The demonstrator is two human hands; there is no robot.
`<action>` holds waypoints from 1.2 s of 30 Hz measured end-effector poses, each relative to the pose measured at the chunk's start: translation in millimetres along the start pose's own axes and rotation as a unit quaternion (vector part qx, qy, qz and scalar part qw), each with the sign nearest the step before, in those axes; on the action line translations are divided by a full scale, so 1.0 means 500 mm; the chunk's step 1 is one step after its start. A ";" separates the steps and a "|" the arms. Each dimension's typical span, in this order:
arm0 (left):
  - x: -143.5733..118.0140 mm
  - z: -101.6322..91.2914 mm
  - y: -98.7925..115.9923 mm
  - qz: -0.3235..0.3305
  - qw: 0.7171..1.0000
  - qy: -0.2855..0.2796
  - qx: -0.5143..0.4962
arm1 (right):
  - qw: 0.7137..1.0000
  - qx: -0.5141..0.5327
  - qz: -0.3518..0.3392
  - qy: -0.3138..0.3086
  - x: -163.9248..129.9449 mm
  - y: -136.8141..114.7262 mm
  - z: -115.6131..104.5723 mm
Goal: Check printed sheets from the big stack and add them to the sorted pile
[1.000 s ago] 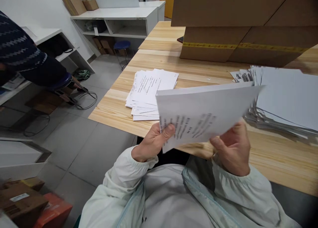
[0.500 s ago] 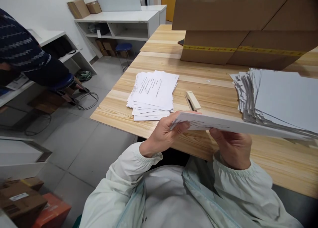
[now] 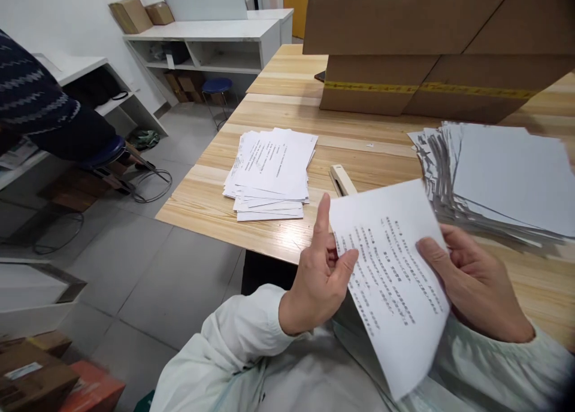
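Note:
Printed sheets of paper [image 3: 390, 280] are held tilted between both hands above the table's front edge, text side toward me. My left hand [image 3: 321, 271] grips their left edge, thumb on the front and index finger pointing up. On the right edge, my right hand [image 3: 471, 274] pinches them with the thumb in front and the fingers behind. Just beyond the sheets lies a cream stapler [image 3: 342, 179], its near end hidden by them. A stack of printed papers [image 3: 274, 166] rests left of the stapler, and a taller, uneven paper stack [image 3: 503, 172] rests to the right.
Large cardboard boxes [image 3: 381, 88] stand at the back of the wooden table [image 3: 202, 190]. A person in a patterned sweater [image 3: 33, 88] sits at the far left on a blue stool. Several boxes [image 3: 36, 370] lie on the floor at lower left.
The sheets have turned from nearly flat and edge-on to upright, their printed face now toward me. My left index finger has lifted, and my right hand has moved to the right edge.

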State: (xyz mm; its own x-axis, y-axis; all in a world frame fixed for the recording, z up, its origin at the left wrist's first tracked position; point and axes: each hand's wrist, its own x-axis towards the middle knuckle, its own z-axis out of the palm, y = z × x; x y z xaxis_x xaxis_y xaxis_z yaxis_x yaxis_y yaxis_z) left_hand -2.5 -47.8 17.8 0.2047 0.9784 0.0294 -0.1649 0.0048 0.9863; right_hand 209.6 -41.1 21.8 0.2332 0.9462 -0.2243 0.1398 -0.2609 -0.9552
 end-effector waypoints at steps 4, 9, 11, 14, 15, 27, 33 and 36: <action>0.012 0.000 -0.033 -0.145 0.984 -0.103 -0.009 | 0.990 0.007 0.113 -0.084 0.018 0.028 -0.052; 0.066 0.011 -0.023 -0.289 0.944 -0.142 -0.066 | 0.996 0.002 0.073 -0.048 0.049 0.051 -0.065; 0.086 0.017 -0.017 -0.317 0.937 -0.126 -0.069 | 0.998 -0.005 0.050 -0.041 0.065 0.053 -0.057; 0.110 0.022 -0.016 -0.317 0.942 -0.092 -0.065 | 0.999 -0.023 0.015 -0.039 0.093 0.060 -0.043; 0.116 0.022 -0.018 -0.309 0.945 -0.081 -0.065 | 0.999 -0.038 0.004 -0.039 0.101 0.063 -0.041; 0.151 -0.001 -0.031 -0.281 0.956 -0.068 -0.045 | 0.736 -0.513 -0.440 -0.025 0.119 -0.123 -0.106; 0.155 0.001 -0.025 -0.284 0.956 -0.060 -0.048 | 0.783 -0.420 -0.447 -0.105 0.288 -0.154 0.138; 0.156 -0.002 -0.020 -0.287 0.955 -0.055 -0.044 | 0.783 -0.444 -0.428 -0.082 0.353 -0.123 0.229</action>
State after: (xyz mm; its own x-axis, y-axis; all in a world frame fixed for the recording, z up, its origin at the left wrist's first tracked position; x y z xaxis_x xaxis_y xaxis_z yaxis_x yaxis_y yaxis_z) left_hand 14.0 28.4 9.8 0.3845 0.7823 -0.4901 -0.0757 0.5558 0.8278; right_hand 132.0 163.7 19.1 -0.4281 0.8400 0.3334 0.8079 0.5211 -0.2754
